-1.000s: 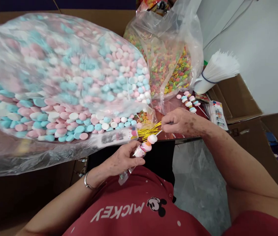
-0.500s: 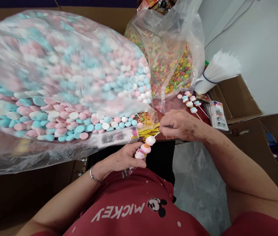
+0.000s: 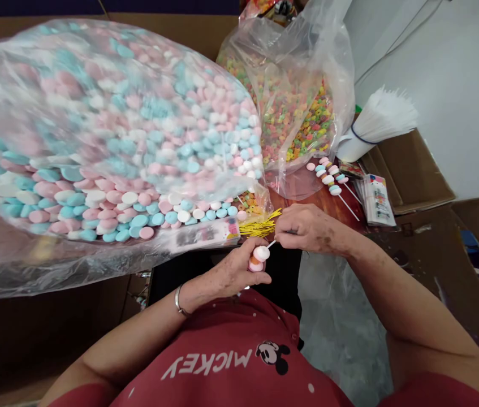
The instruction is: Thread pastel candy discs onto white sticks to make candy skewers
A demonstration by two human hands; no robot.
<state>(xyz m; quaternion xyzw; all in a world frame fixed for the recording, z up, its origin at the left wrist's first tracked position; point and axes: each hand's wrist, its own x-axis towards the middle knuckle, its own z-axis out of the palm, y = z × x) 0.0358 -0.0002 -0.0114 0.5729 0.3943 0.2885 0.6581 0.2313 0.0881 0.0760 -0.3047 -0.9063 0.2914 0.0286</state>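
My left hand is closed round a marshmallow skewer. White, orange and pink pieces of it show between thumb and fingers; the lower part is hidden in the palm. A thin white stick sticks out of its top piece. Its far end runs into the pinched fingers of my right hand, at the table's front edge. Just beyond the hands lies a bunch of yellow twist ties, beside a stack of clear printed packets.
A huge clear bag of pink, white and blue marshmallows covers the left. Behind stands a bag of coloured candy rings. Finished-looking skewers, flat packets, a white jug of sticks and cardboard boxes are on the right.
My left hand has moved up and right along the skewer, covering more of its lower pieces. My right hand has stayed nearly in place, slightly lower, on the stick.
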